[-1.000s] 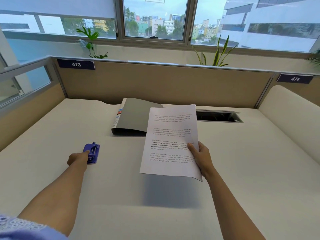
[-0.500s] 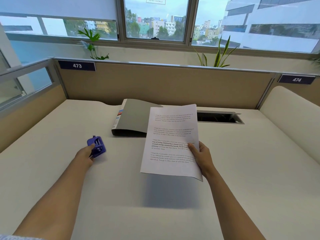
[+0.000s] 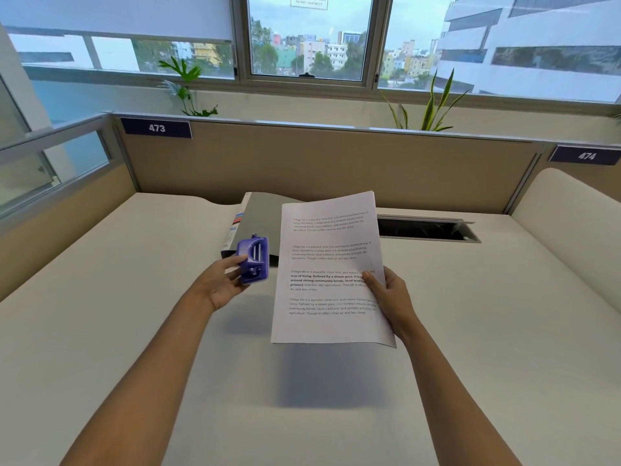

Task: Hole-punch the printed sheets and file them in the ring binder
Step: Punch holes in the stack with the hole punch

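- My left hand grips a small purple hole punch, with my thumb on its near-left face and my fingers curled round behind it.
- I hold the punch in the air above the desk, standing on end, with its metal parts facing me.
- My right hand pinches the printed sheets at their right edge, a little below the middle. My thumb lies on the printed face and my fingers are hidden behind.
- The sheets are raised off the desk, upright and leaning slightly away from me, and they cast a shadow on the desk below. I cannot tell how many sheets there are.
- The top sheet shows four short blocks of black text, and part of the third is in bold.
- The punch is just left of the sheets' left edge, close to it but not touching.
- A grey ring binder lies closed and flat on the far middle of the desk, with its spine and a coloured label to the left. The punch and the sheets cover its near and right parts from my view.
- To the right of the binder, a dark cable slot is set into the desk.
- A tan partition runs along the far edge of the desk, with dark labels reading 473 and 474.
- Beyond the partition stand two green plants and a window showing city buildings.
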The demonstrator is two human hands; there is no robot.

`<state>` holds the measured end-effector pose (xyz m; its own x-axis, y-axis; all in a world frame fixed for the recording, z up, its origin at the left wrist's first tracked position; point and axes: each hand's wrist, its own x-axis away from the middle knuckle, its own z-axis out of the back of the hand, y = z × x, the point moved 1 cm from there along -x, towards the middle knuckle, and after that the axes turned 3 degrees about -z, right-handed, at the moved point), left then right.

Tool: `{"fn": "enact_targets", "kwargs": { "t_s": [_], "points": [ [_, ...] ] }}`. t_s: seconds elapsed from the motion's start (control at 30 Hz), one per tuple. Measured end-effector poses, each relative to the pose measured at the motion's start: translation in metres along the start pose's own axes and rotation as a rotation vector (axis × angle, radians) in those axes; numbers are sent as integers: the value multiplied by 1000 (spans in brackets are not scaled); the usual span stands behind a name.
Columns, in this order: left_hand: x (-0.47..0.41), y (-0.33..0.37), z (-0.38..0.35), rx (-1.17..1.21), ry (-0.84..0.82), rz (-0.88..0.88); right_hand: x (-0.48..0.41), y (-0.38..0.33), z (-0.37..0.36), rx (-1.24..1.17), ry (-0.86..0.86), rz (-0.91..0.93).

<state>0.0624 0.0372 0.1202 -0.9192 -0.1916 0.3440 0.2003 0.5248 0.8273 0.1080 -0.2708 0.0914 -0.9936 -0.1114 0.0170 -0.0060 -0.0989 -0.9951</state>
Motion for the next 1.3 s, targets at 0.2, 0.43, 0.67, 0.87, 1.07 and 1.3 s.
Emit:
{"fn": "enact_targets", "kwargs": {
  "t_s": [0.2, 0.43, 0.67, 0.87, 1.07, 1.3],
  "points": [
    [-3, -5, -20, -41, -20, -16, -1, -11, 5, 58, 19, 44],
    [-5, -8, -30, -18, -37, -21, -2, -24, 15, 68, 42, 89],
    [-7, -9, -41, -14, -50, 7, -2, -27, 11, 100, 18, 92],
    [-5, -12, -44, -15, -71, 22, -3, -28, 6, 96, 23, 92],
    [-4, -12, -41, -102, -178, -17, -5, -29, 4, 91, 42, 94],
    [-4, -12, -43, -111, -171, -42, -4, -34, 0, 51, -11, 76]
  ]
}}
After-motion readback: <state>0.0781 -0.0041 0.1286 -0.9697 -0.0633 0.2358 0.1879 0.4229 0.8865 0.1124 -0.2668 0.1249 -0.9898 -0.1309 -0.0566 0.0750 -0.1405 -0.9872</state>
